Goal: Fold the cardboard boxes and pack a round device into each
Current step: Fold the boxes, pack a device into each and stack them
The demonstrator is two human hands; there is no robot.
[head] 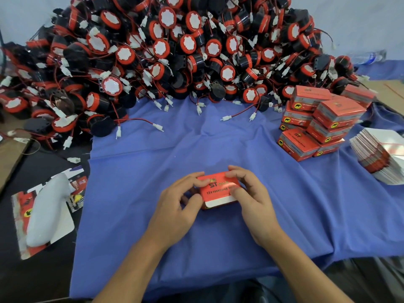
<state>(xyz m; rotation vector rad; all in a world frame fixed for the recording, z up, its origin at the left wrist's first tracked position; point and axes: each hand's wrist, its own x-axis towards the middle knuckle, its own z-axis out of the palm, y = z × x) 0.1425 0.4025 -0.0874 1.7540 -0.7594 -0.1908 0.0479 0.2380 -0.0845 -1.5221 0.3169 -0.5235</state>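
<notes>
Left hand (177, 206), right hand (251, 200) around "ST" box (218, 191)

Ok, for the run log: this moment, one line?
left hand holds red box | right hand holds red box | white tuck flap showing

The box (218, 191) has both ends covered by the left hand (175, 213) and right hand (251, 200), and its inside cannot be seen; its smaller print is too blurred to read; the pile of devices (175, 51) runs off the top and left edges; the flat cartons (376, 154) are cut by the right edge; the bottle (369, 56) and the white object (47, 211) are blurred; both forearms leave the bottom edge.
</notes>
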